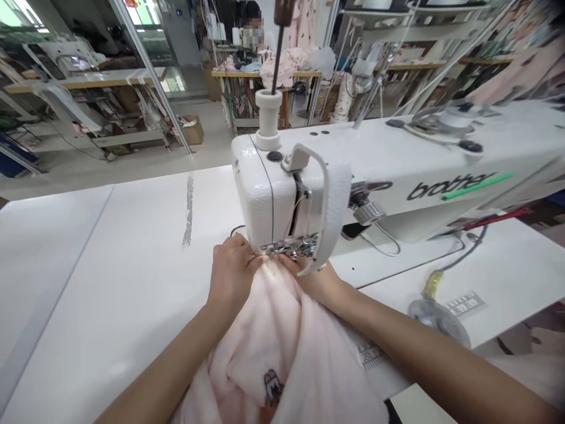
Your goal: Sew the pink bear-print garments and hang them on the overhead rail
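Note:
My left hand [230, 274] and my right hand [309, 278] pinch a soft pale pink fabric [282, 347] just in front of the metal presser foot [289, 247]. The foot belongs to a white Brother sewing machine [282, 188]. Both hands gather the cloth into folds at the needle area, and the fingertips hide part of the stitching point. A small dark cartoon print [272, 388] shows on the fabric below my hands. A curved white guard [333, 218] hangs over the front of my right hand.
The white sewing table [110, 282] spreads left and right, with a grey scuff [188, 212] on it. A thread spool stand [268, 112] rises from the machine. A phone [353, 231] and cables lie beside it. Behind, a co-worker [252, 29] sits at another table with pink cloth.

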### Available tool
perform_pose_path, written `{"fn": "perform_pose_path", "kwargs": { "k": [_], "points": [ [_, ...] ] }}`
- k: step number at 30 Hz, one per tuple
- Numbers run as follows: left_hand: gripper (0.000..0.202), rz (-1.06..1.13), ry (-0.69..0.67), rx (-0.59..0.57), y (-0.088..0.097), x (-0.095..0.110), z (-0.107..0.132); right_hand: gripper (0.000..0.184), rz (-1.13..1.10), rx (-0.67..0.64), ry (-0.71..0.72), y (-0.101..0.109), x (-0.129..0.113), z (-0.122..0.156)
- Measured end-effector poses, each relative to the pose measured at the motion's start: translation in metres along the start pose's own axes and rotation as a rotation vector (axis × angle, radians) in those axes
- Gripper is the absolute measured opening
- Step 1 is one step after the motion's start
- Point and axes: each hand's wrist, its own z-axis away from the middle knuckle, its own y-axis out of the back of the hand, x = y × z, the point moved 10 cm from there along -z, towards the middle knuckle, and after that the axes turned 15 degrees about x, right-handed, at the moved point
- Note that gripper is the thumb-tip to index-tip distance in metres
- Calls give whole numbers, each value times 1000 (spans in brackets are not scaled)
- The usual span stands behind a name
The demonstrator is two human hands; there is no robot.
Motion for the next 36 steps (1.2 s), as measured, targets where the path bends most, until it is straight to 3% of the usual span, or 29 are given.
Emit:
{"fn": "perform_pose_path", "kwargs": {
  "k": [6, 14, 20, 24, 29, 32, 36],
  "points": [
    [21, 1, -72, 36, 4, 8, 0, 25, 92, -21, 149, -4, -16, -1],
    [22, -87, -112, 37, 4, 12, 0, 22, 131, -43, 149, -9, -17, 0],
    [23, -99, -118, 44, 5, 12, 2, 21, 174, -29, 344, -11, -32, 6],
    [22, -112, -127, 39, 5, 11, 3, 20, 191, 21, 395, -8, -37, 8],
    [22, -96, -111, 25, 6, 10, 3, 33, 146, 126, 459, -1, -44, 8],
    [24, -91, -122, 33, 6, 12, 3, 37, 130, 155, 424, 0, -41, 7],
    [26, -99, -123, 38, 6, 13, 2, 29, 59, 100, 279, -2, -27, 5]
  ]
}}
